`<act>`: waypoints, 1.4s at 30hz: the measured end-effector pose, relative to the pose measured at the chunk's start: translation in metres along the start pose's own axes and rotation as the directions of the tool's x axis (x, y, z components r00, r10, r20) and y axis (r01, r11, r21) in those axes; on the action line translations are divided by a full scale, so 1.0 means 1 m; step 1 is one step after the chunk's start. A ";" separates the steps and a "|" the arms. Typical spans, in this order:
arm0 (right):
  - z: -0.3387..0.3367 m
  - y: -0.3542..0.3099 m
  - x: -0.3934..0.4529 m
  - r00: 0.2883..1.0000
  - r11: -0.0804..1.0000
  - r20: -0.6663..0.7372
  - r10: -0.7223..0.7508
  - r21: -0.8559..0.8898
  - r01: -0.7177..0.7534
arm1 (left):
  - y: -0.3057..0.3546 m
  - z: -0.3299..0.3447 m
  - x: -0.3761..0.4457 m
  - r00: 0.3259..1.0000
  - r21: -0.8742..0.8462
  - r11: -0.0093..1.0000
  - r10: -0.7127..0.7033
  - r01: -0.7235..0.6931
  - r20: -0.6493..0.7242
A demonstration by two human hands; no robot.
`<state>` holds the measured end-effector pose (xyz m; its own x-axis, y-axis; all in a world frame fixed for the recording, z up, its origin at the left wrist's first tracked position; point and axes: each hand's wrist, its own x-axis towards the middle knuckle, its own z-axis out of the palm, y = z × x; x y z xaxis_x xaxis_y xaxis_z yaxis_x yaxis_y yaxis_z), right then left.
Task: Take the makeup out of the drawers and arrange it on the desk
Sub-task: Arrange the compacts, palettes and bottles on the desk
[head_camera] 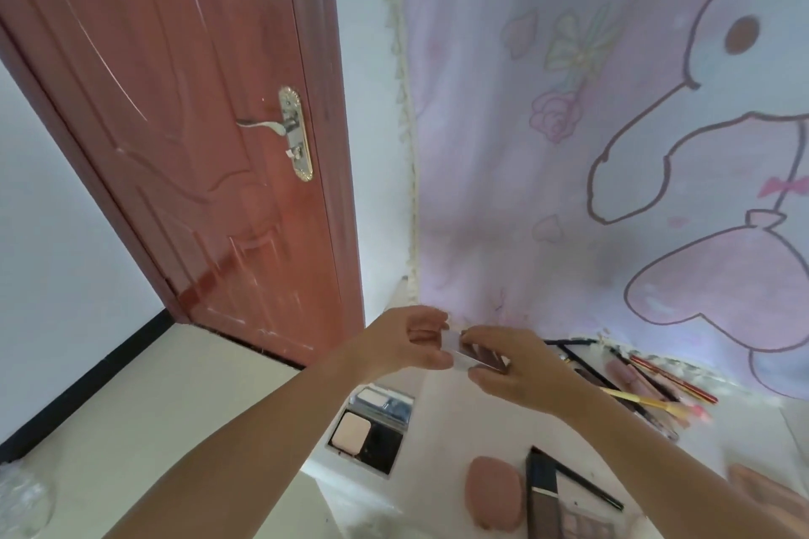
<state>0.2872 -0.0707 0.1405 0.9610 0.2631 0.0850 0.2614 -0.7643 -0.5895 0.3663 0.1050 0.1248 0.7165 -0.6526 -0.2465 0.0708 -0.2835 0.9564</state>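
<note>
Both my hands hold a small clear-cased makeup palette (470, 354) above the white desk (464, 420). My left hand (405, 341) pinches its left end with curled fingers. My right hand (510, 368) grips its right end from the side. Below them an open powder compact (372, 429) lies near the desk's left edge. A pink puff (492, 492) and a dark eyeshadow palette (556, 503) lie nearer to me. Several pencils and brushes (643, 381) lie in a row at the back right.
A red-brown door (197, 144) with a metal handle stands to the left. A cartoon cloth (613, 123) hangs on the wall behind the desk. A clear glass object (24, 503) sits on the floor at the lower left.
</note>
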 end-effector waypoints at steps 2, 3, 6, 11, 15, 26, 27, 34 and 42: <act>-0.004 -0.002 0.001 0.997 0.990 0.016 -0.073 -0.117 0.075 | 0.006 0.001 0.001 1.000 0.007 1.000 0.026 -0.025 -0.018; -0.005 -0.001 0.001 0.995 0.983 0.024 -0.093 -0.155 0.095 | 0.008 0.001 0.001 0.999 0.015 0.999 0.036 -0.035 -0.021; -0.008 0.001 0.001 0.991 0.969 0.056 -0.119 -0.213 0.128 | 0.012 0.002 0.000 0.999 0.024 0.999 0.040 -0.040 -0.010; -0.008 0.000 0.004 0.987 0.958 0.080 -0.140 -0.241 0.155 | 0.013 -0.001 -0.003 1.000 0.032 0.999 0.028 -0.028 0.008; -0.008 -0.001 0.012 0.984 0.957 0.091 -0.152 -0.234 0.170 | 0.014 -0.006 -0.005 1.000 0.021 1.000 0.016 -0.016 0.012; -0.012 0.010 0.021 0.994 0.988 -0.096 0.047 0.149 -0.032 | 0.015 -0.018 -0.003 0.988 -0.059 0.996 -0.051 0.061 0.147; -0.011 0.014 0.020 0.991 0.976 -0.094 0.099 0.204 -0.078 | 0.012 -0.018 -0.003 0.985 -0.023 0.997 -0.072 0.077 0.156; 0.048 0.044 0.006 0.928 0.868 0.172 0.331 0.330 -0.371 | -0.054 -0.004 -0.007 0.949 0.302 0.927 -0.278 0.223 0.151; 0.109 0.069 -0.004 0.830 0.802 0.275 0.485 0.238 -0.547 | -0.128 0.032 -0.022 0.921 0.379 0.852 -0.389 0.360 0.000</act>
<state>0.2917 -0.0602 0.0117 0.8998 0.0100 -0.4362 -0.3377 -0.6172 -0.7107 0.3194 0.1329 0.0023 0.6326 -0.4906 -0.5993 0.0557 -0.7430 0.6669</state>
